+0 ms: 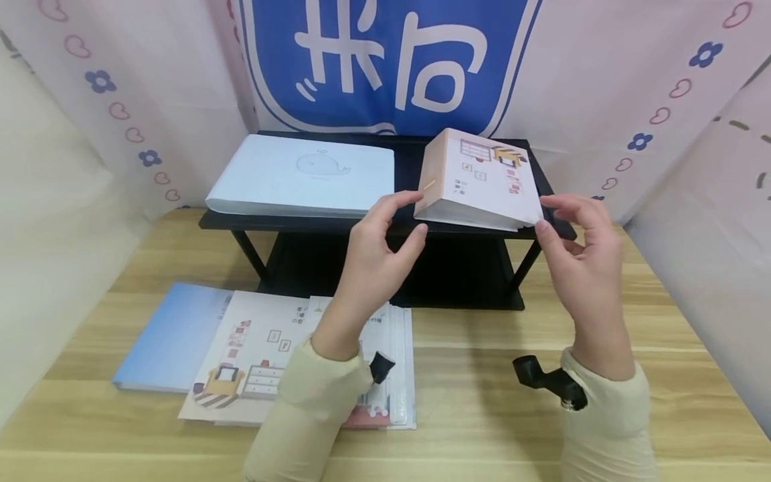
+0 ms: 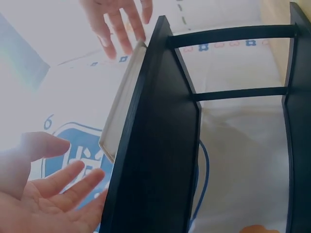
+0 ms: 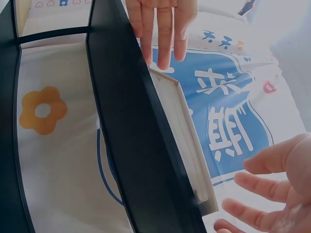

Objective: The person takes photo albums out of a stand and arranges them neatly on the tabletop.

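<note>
A pink book (image 1: pixel 482 181) with furniture drawings lies on the right half of a black shelf (image 1: pixel 301 224). My left hand (image 1: pixel 419 213) is open at the book's near left corner, index finger by the spine and thumb below the shelf edge. At the near right corner, my right hand (image 1: pixel 542 214) is open with its fingers spread. In the left wrist view the left hand (image 2: pixel 73 158) is spread a little apart from the book's page edge (image 2: pixel 119 116). The right wrist view shows the right hand (image 3: pixel 243 187) likewise open beside the book (image 3: pixel 182 141).
A pale book with a whale drawing (image 1: pixel 307 174) lies on the shelf's left half. On the wooden table (image 1: pixel 494 428) in front lie a blue book (image 1: pixel 175 335), more pink illustrated books (image 1: pixel 259 355) and a clear-sleeved one (image 1: pixel 400 361). Patterned cloth walls stand all around.
</note>
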Available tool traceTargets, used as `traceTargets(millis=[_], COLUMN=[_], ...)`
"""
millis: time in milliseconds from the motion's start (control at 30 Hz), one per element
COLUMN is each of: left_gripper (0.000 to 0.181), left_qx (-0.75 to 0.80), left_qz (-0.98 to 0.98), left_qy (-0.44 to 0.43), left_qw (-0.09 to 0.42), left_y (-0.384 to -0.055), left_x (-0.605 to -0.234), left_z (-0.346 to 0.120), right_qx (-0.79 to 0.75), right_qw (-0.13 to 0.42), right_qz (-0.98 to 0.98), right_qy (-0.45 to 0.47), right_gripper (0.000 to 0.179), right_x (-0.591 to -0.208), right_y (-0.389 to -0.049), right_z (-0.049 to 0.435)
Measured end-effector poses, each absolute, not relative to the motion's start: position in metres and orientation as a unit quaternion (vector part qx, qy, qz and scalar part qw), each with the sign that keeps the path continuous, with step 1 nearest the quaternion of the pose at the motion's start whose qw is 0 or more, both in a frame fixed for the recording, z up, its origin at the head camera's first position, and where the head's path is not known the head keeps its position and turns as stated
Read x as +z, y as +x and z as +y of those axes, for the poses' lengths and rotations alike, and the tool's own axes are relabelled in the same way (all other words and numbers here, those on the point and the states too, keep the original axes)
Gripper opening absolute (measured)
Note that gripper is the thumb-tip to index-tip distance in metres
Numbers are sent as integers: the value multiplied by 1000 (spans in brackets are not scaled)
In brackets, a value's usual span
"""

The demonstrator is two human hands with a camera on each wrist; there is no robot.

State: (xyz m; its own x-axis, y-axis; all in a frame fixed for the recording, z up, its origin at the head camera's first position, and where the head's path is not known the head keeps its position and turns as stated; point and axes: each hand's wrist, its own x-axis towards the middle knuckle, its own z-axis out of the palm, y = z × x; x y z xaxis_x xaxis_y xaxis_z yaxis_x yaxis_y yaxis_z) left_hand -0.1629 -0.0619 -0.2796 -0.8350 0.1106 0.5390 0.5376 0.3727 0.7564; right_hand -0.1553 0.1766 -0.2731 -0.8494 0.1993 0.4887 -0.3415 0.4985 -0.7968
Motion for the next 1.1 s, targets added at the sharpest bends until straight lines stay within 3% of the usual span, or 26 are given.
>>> traceTargets(millis=[200, 667, 867, 1100], left_gripper=[44, 47, 46, 40], left_qx=[-477, -409, -390, -441], left_qz=[-838, -878, -888, -869], left_qy=[-192, -176, -160, -157], left_qw=[179, 174, 184, 161], left_y=[-162, -163, -163, -165], left_x=[-277, -274, -275, -278], left_z=[-59, -57, -56, -58], right_qx=[489, 497, 550, 624], right_qw=[232, 211, 232, 215], right_qz=[-839, -837, -801, -751], right_qy=[56, 92, 46, -22], right_gripper=[32, 28, 25, 32], right_x=[-278, -278, -280, -280], right_y=[-158, -164, -169, -173], right_z=[175, 171, 169, 171])
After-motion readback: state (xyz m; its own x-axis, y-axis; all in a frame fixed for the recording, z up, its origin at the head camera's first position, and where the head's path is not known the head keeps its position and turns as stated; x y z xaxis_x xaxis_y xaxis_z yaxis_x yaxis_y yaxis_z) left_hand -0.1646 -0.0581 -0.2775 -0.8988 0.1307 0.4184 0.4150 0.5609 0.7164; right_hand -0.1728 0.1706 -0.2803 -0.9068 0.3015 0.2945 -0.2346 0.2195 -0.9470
